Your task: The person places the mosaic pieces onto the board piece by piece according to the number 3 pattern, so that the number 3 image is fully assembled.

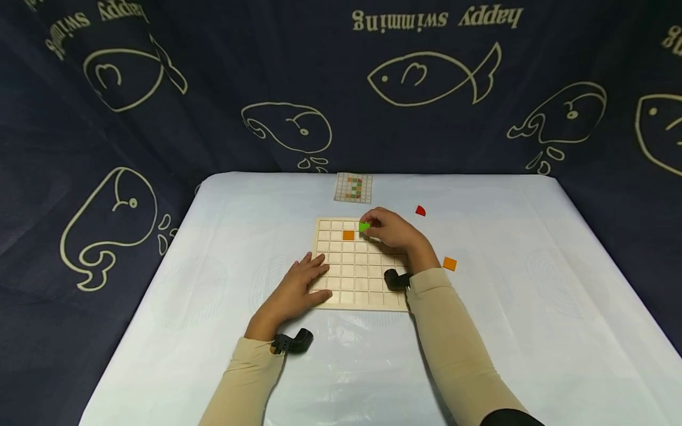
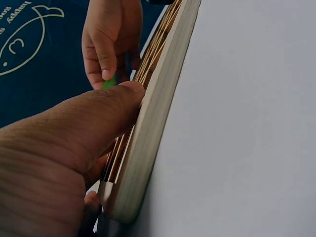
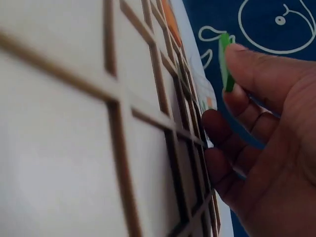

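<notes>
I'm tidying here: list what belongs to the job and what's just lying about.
Job:
grid board
green tile in the right hand
placed orange tile
probably pattern card, loose red tile, loose orange tile

Lying about:
nothing clearly stray; outside the job: dark printed cloth, black wrist devices

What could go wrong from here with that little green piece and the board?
The right hand pinches the small green piece in its fingertips, so it might slip and drop. The left hand rests on the left edge of the board; a push could shift it, perhaps jogging the orange square on it. The loose orange tile near the right sleeve might get brushed.
</notes>
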Tool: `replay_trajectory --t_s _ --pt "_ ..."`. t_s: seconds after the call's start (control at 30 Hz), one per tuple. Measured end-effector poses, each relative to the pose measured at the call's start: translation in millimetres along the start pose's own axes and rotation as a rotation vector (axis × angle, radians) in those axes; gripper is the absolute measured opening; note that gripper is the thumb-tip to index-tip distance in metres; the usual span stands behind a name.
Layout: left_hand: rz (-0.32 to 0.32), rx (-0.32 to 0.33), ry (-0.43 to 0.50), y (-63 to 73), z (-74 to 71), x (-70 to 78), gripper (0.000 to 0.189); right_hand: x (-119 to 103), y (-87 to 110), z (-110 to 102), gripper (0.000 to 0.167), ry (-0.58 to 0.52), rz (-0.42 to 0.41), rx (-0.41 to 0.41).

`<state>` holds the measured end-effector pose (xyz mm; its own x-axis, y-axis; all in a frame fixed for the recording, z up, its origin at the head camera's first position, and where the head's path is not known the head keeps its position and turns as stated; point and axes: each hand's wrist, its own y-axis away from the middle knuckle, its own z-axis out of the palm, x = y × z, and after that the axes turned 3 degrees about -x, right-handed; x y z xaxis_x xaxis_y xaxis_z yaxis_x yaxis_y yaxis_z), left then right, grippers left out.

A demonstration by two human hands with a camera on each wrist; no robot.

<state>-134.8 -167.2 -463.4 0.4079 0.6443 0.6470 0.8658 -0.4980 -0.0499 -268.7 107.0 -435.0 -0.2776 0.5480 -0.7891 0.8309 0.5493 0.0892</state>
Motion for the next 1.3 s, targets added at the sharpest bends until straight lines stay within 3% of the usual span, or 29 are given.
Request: replay_trajectory --t_s 0.3,0.87,1.3 --pt "-0.014 -0.009 0.003 0.1 -0.6 0.2 0.06 3 -3.9 11 0.024 0.045 0.024 -0.012" --pt "0.007 -0.011 0.003 -1.4 -1.1 0.1 0.061 0 -4.9 12 0.026 0.152 0.012 -0.024" --pt "-0.01 -0.014 -0.003 -0.5 -0.2 -0.3 0.06 3 -3.8 14 0.036 0.092 0.026 -0.03"
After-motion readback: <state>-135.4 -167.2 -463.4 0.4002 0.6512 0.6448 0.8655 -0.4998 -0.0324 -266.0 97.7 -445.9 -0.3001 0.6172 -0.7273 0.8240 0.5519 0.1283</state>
